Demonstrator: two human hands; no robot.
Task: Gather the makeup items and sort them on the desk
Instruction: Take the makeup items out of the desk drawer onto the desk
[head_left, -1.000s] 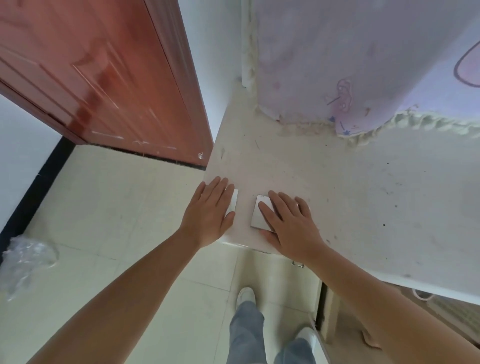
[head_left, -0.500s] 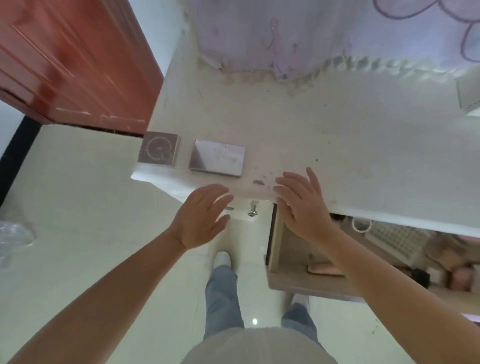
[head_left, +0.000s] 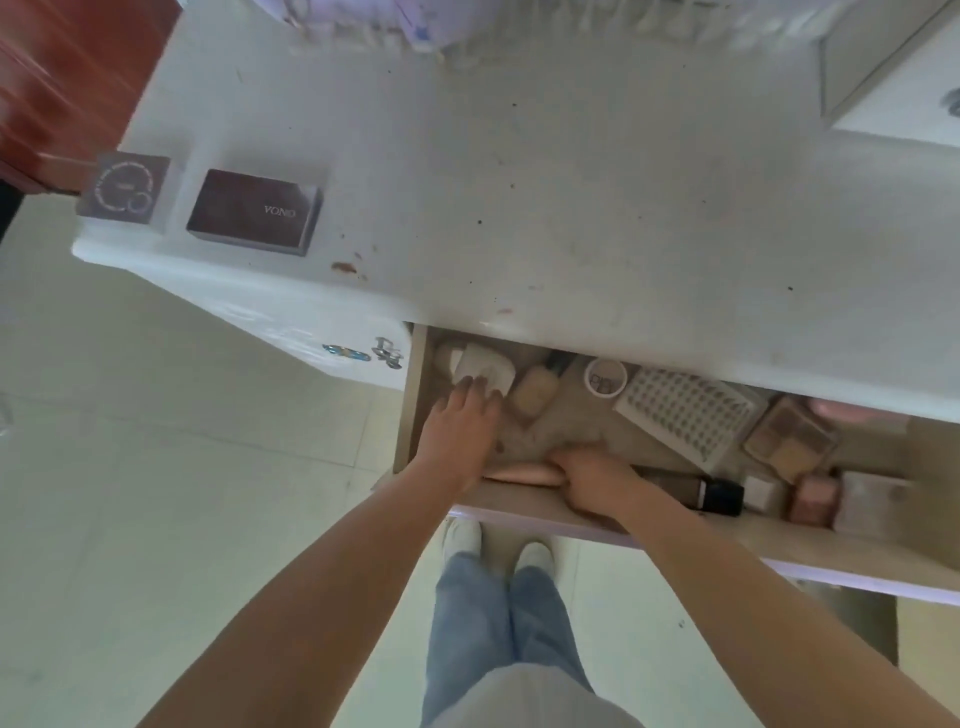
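An open drawer (head_left: 519, 501) under the white desk (head_left: 571, 182) is the landmark here: both hands are inside it. The left hand (head_left: 460, 434) reaches into the drawer's left end, fingers fairly straight and laid on a white rounded container (head_left: 483, 366) in the far left corner; whether they grasp it I cannot tell. The right hand (head_left: 592, 480) sits at the drawer's front edge, curled around the end of a pinkish tube (head_left: 519, 474) lying along that edge. Just right of the white container is a beige bottle (head_left: 535, 392), then a small round white-rimmed jar (head_left: 605, 376), then a pale tray with rows of dots (head_left: 685, 410). Further right in the drawer lie an eyeshadow palette (head_left: 789, 441), a dark tube with a black cap (head_left: 696, 491) and blurred pink and white boxes. Up on the desk, left of the drawer, a dark rectangular palette (head_left: 254, 210) and a square grey compact (head_left: 123, 188) lie side by side near the left corner
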